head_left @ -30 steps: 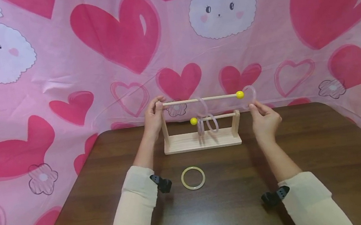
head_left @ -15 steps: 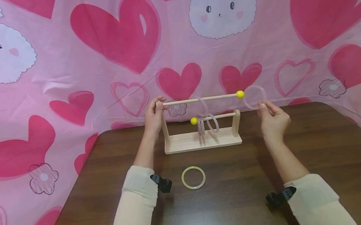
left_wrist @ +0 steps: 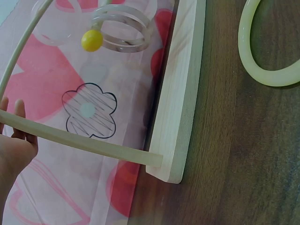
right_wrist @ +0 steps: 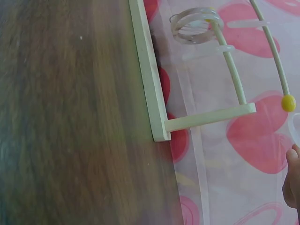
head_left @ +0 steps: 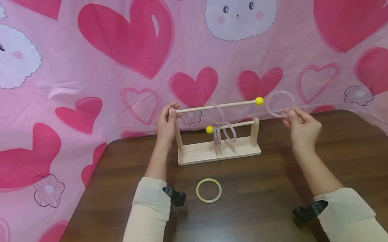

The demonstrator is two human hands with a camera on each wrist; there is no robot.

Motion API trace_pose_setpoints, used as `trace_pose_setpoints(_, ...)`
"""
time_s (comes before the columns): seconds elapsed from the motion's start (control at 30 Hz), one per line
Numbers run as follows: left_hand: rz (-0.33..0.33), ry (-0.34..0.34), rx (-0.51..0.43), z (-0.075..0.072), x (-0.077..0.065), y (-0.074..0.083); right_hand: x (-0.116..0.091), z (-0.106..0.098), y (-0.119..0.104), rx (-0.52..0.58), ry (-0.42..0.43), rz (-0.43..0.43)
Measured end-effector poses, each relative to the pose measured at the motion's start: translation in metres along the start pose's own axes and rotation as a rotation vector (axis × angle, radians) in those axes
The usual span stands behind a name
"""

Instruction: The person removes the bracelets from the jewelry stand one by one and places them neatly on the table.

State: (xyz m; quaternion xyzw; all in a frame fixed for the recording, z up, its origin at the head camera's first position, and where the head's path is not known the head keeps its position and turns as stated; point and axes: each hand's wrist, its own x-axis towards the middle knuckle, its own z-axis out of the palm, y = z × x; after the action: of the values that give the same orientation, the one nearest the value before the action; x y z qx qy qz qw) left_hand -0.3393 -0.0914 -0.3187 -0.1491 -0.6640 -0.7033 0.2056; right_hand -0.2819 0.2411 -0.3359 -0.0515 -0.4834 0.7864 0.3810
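A wooden bangle stand (head_left: pixel 219 151) has two rods at different heights, each tipped with a yellow ball. My left hand (head_left: pixel 166 125) holds the top of its left post, fingers behind the wood in the left wrist view. Between thumb and fingers, my right hand (head_left: pixel 305 129) pinches a translucent pale pink bangle (head_left: pixel 279 92), just right of the upper rod's yellow ball (head_left: pixel 259 101) and apart from it. One similar bangle (head_left: pixel 220 114) hangs on the upper rod. Several marbled bangles (right_wrist: pixel 194 26) hang on the lower rod (right_wrist: pixel 234 77). The right wrist view shows only part of the right hand.
A pale yellow-green bangle (head_left: pixel 197 192) lies flat on the dark wooden table (head_left: pixel 248 211), in front of the stand. Behind the table hangs a pink cloth (head_left: pixel 100 68) with hearts and rabbits. Each sleeve cuff carries a black wrist camera.
My right hand has moved to the right, taking the pinched bangle away from the upper yellow ball. That bangle has turned more face-on. The left hand stays on the post.
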Motion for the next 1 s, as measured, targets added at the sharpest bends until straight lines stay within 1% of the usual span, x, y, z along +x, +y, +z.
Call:
trace_pose_setpoints(0.13, -0.001, 0.003, 0.009, 0.0, 0.001, -0.002, -0.001, -0.003, -0.001, 0.015, -0.041, 0.021)
trace_pose_setpoints(0.23, -0.004, 0.005, 0.01, 0.0, 0.001, -0.002, 0.0, -0.007, 0.003, -0.023, -0.078, 0.011)
trace_pose_setpoints(0.3, -0.003, 0.006, 0.004, 0.0, 0.001, -0.002, 0.011, -0.018, 0.02, 0.038, -0.131, 0.015)
trace_pose_setpoints(0.37, -0.003, 0.005, 0.004, -0.001, 0.002, -0.003, 0.014, -0.023, 0.026, 0.02, -0.173, 0.016)
trace_pose_setpoints(0.4, -0.002, 0.003, 0.005, -0.001, 0.002, -0.003, 0.016, -0.026, 0.03, 0.053, -0.199, 0.028)
trace_pose_setpoints(0.47, -0.004, 0.001, 0.012, -0.001, 0.002, -0.004, 0.014, -0.026, 0.028, 0.056, -0.218, 0.047)
trace_pose_setpoints(0.53, -0.007, 0.001, 0.018, -0.001, 0.002, -0.004, 0.0, -0.017, 0.012, -0.032, -0.208, 0.045)
trace_pose_setpoints(0.6, -0.009, 0.001, 0.021, 0.0, 0.002, -0.003, -0.006, -0.013, 0.005, -0.031, -0.209, 0.068)
trace_pose_setpoints(0.63, -0.009, 0.002, 0.02, 0.0, 0.002, -0.003, -0.011, -0.01, 0.0, -0.069, -0.208, 0.067)
trace_pose_setpoints(0.73, -0.008, -0.001, 0.014, 0.0, 0.002, -0.002, -0.013, -0.01, -0.001, -0.084, -0.228, 0.084)
trace_pose_setpoints(0.77, -0.007, -0.002, 0.012, 0.0, 0.001, -0.002, -0.008, -0.015, 0.006, -0.061, -0.255, 0.087)
trace_pose_setpoints(0.83, -0.006, -0.004, 0.008, 0.0, 0.001, -0.002, 0.001, -0.024, 0.02, -0.084, -0.295, 0.082)
trace_pose_setpoints(0.97, -0.004, -0.004, 0.008, -0.001, 0.001, -0.002, 0.034, -0.052, 0.069, -0.094, -0.371, 0.061)
trace_pose_setpoints(1.0, -0.004, -0.002, 0.01, -0.001, 0.001, -0.002, 0.036, -0.055, 0.073, -0.124, -0.371, 0.059)
